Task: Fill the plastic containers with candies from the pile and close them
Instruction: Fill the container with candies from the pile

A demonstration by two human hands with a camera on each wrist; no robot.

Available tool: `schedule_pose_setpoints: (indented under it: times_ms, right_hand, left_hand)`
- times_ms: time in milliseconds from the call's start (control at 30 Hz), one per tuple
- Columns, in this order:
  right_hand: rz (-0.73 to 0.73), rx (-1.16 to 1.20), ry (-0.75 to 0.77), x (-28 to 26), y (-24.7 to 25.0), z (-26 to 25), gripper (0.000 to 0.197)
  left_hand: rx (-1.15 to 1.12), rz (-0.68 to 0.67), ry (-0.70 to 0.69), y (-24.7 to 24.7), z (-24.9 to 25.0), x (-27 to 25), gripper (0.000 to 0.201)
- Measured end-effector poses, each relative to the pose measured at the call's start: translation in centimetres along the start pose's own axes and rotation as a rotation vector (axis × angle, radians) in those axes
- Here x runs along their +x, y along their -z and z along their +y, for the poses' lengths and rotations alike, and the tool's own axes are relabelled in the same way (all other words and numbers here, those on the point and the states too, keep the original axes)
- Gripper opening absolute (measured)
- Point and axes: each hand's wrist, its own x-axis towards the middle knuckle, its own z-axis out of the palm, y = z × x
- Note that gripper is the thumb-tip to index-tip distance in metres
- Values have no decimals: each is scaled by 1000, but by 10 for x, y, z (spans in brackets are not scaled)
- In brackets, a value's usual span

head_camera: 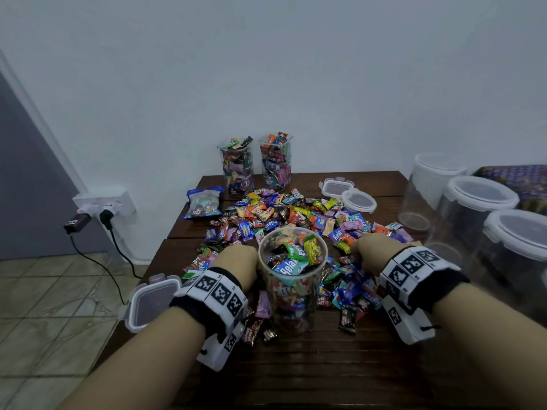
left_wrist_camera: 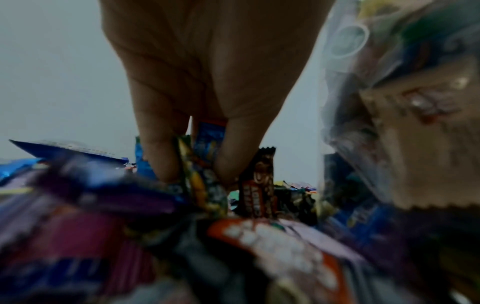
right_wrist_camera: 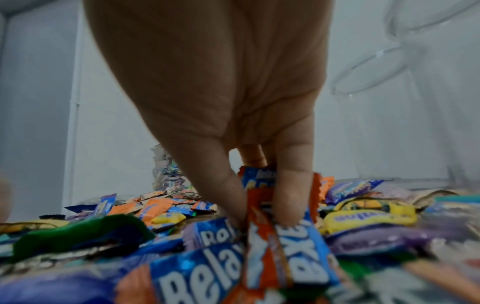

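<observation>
Round clear container (head_camera: 293, 279), centre of the head frame, lidless, candies heaped to about the rim. Candy pile (head_camera: 299, 214) spread around and behind it on the dark wooden table (head_camera: 310, 371). Left hand (head_camera: 238, 261) just left of the container, palm down in the pile; in the left wrist view its fingertips (left_wrist_camera: 228, 170) pinch a small bunch of wrappers. Right hand (head_camera: 371, 251) to the container's right, also palm down; its fingers (right_wrist_camera: 293, 205) are closed narrowly on an orange-and-blue wrapper (right_wrist_camera: 262, 242). Both wrists low, forearms converging on the container. Risks, judged: container looks near full, so further candies may slide off the heap or stop the lid seating; slick wrappers held only at the tips could slip on the lift; a forearm could nudge the tall container over. Two square containers (head_camera: 256, 164), upper centre, full and lidless. Loose lids (head_camera: 349, 192) upper right, another (head_camera: 151, 303) at lower left edge. Empty lidded containers (head_camera: 473, 208) at right.
</observation>
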Motion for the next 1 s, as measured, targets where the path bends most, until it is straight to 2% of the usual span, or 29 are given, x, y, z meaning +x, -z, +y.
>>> schedule_pose_setpoints:
  times_ms: [133,233,433,533,600,767,1000]
  right_hand:
    - [10,50,3,-4,2,3,31]
    - [97,154,19,-11,3,5,28]
    - [444,487,108,-42,23,4,19]
    - [631,666,257,-66,39,-8,22]
    - [707,749,362,-82,48,-19,23]
    - [763,829,547,-102,54,-45,36]
    - [731,843,585,-97,41,-63,20]
  left_hand:
    - [-40,31,18,2,-7,2,21]
    - [-224,134,54,11,-12,-4,18]
    - [-677,442,53,38,-15,-27,21]
    - [-825,527,18,49,-13,-37,22]
    - [-904,564,-13,54,-10,-44,20]
    - [-1076,596,-86,63,0,-55,18]
    - [-1156,623,-117,64,9,-58,20]
